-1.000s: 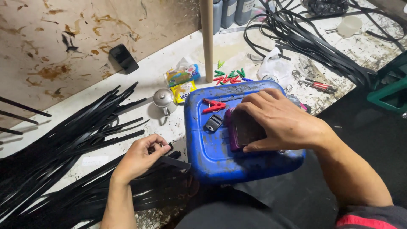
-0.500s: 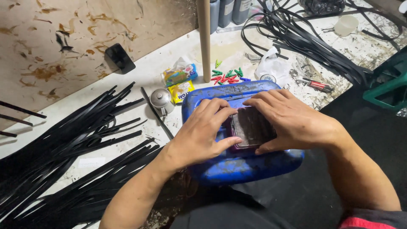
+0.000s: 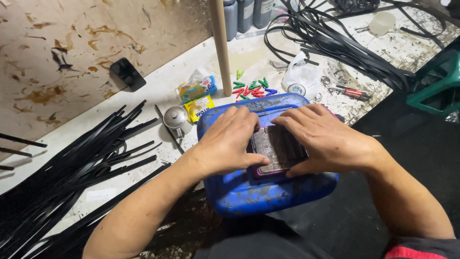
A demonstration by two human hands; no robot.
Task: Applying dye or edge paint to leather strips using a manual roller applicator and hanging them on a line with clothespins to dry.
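A flat, dark purplish block with a worn grey face (image 3: 277,152) lies on top of a blue plastic jerrycan (image 3: 258,192) laid on its side, and both hands are on it. The left hand (image 3: 230,141) lies flat over the block's near-left edge, its fingers (image 3: 239,117) only lightly curled and pressing down rather than closing round anything; the right hand (image 3: 323,139) comes in from the other side, fingers spread along the far edge and thumb tucked under the front corner, so the block is pinned between the two hands. To my eye the thing to get right here is even pressure: the can's side is smooth and slightly rounded, so the block could skate or rock if one palm bears harder than the other, and keeping the thumbs against its front edge looks the surest way to hold it square. Just beyond the fingertips, on the white worktop (image 3: 143,96), lies a scatter of small red, green and blue clips (image 3: 251,88), with a crumpled white plastic bag (image 3: 302,76) further on beyond them. Off past the left knuckles stand a small metal pot with a lid (image 3: 176,120) and two bright snack packets (image 3: 196,98), and further left a heap of black strips (image 3: 72,172) fans across the worktop. A wooden pole (image 3: 220,43) stands upright behind.
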